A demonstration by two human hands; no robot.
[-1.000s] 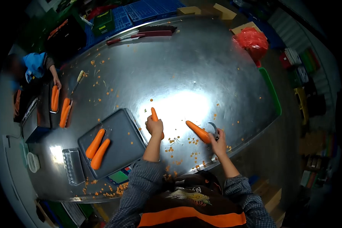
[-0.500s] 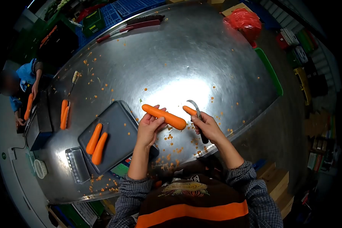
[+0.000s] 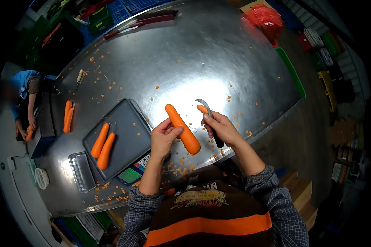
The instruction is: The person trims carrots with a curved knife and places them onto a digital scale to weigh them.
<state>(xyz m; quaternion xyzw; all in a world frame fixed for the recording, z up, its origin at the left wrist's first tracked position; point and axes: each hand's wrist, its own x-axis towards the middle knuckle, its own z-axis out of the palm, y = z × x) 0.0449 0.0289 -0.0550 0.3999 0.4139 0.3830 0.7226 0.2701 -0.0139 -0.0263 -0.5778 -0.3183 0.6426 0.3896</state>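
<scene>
My left hand (image 3: 164, 138) grips a large carrot (image 3: 184, 129) by its middle, held slanted above the metal table. A curved knife (image 3: 210, 112) with a black handle is in my right hand (image 3: 221, 128), its hooked blade pointing up and away from me. Just behind the blade shows the tip of a second carrot (image 3: 202, 109); the rest of it is hidden by the hand and knife. On the left, two carrots (image 3: 103, 146) lie on a dark tray (image 3: 130, 123) resting on a scale (image 3: 129, 175) with a green display.
Carrot bits dot the metal table (image 3: 160, 53). A packed pair of carrots (image 3: 68, 117), a clear plastic tray (image 3: 82, 173) and a brush (image 3: 156, 19) lie on it. A co-worker (image 3: 29, 88) handles a carrot at a machine (image 3: 43, 127) on the left. A red bag (image 3: 264, 20) sits top right.
My left hand has lifted its carrot off the table and turned it. My right hand now has the knife upright, close to the left one. The co-worker's carrot has moved onto the machine.
</scene>
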